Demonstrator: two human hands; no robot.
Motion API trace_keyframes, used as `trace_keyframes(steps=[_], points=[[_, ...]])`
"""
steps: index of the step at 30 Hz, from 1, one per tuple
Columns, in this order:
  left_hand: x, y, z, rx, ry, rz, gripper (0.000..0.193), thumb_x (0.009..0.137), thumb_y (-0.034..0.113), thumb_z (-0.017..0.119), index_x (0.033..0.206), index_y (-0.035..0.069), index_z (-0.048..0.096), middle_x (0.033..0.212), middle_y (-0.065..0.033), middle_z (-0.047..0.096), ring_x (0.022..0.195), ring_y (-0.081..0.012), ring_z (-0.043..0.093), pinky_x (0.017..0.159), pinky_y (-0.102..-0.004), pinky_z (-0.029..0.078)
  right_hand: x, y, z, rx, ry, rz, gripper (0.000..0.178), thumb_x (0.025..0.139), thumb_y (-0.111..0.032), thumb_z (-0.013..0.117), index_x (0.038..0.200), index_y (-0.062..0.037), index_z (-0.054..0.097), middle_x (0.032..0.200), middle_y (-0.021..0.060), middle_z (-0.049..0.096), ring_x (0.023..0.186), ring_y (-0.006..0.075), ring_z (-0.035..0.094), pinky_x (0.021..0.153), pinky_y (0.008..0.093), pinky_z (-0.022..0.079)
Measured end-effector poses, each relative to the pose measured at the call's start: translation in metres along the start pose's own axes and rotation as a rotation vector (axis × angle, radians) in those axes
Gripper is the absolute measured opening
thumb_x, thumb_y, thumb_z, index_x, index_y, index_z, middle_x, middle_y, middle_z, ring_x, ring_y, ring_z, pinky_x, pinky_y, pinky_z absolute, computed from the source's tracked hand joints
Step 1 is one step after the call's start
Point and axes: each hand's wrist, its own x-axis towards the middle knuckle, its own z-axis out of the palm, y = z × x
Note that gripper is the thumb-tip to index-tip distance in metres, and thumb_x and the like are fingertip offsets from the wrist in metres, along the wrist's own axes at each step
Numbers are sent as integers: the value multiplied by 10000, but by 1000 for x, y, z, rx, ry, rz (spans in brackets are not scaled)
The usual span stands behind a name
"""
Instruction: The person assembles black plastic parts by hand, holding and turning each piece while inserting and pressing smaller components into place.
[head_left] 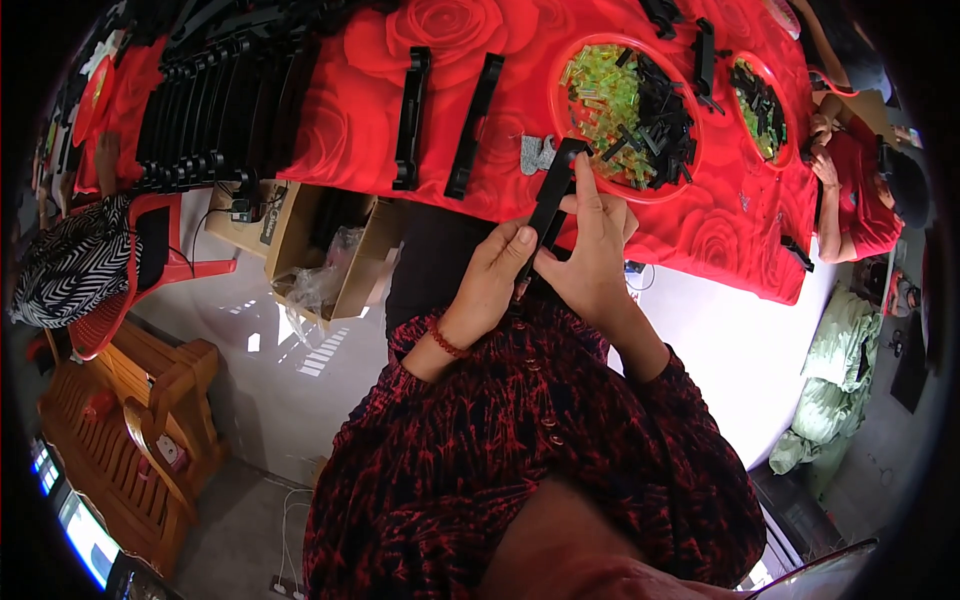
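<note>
Fingers: left hand (pixel 492 270) pinches the slim black plastic bar (pixel 551 205), thumb laid along its upper face, the other fingers mostly hidden at its left side and underneath. Right hand (pixel 597 255): index finger extended straight toward the bar's far end, thumb at its near right edge, remaining fingers curled; cannot tell whether these close firmly on it.

Bar position: between the two hands, above the near edge of the table. Its far part projects beyond the left thumb; its near part runs down between the palms, partly covered.

Orientation: long axis runs near to far, far end leaning right, toward the large red basin (pixel 698 120).

Counts, outward:
- Bars in hand: 1.
- Loose bars left of the hands: 2. The left loose bar (pixel 411 118) lies nearly straight near-to-far; the right loose bar (pixel 474 126) leans right at its far end.
- Grey scrap (pixel 537 155): 1, just left of the large basin.
- Red basins: 2, the small red basin (pixel 791 115) farther right. Both hold yellow-green translucent tubes (pixel 603 80) and short black pieces (pixel 665 130), heaped, too many to count.
- Row of black bars (pixel 215 115), far left: side by side, overlapping, no exact count.
- Table: 1, under a red rose-print tablecloth (pixel 385 45).
- Co-worker in red (pixel 868 190): 1, at the table's right end.
</note>
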Motion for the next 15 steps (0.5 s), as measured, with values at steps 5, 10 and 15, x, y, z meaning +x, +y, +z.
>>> trace_keyframes(steps=[5,10,15], points=[[0,-1,-5,-14,-39,-44,444,1047,380,496,1214,-26,564,831,64,524,690,-3,435,571,-165,359,0,0,1,-1,4,-8,1091,649,-169,808,1557,-50,216,1044,78,634,1049,271,454,989,440,249],[0,0,-5,-8,-43,-60,461,1041,399,500,1225,-19,560,807,61,525,638,-3,439,533,-168,354,0,1,1,-9,-6,-10,1104,647,-175,808,1561,-47,202,1039,70,623,1047,262,455,994,439,243],[0,0,-3,-40,-8,-71,465,1039,399,503,1242,-16,553,788,58,534,603,-4,449,511,-170,357,1,-2,-1,-18,-25,-4,1112,645,-174,806,1562,-40,193,1065,67,612,1049,260,456,1001,441,237]])
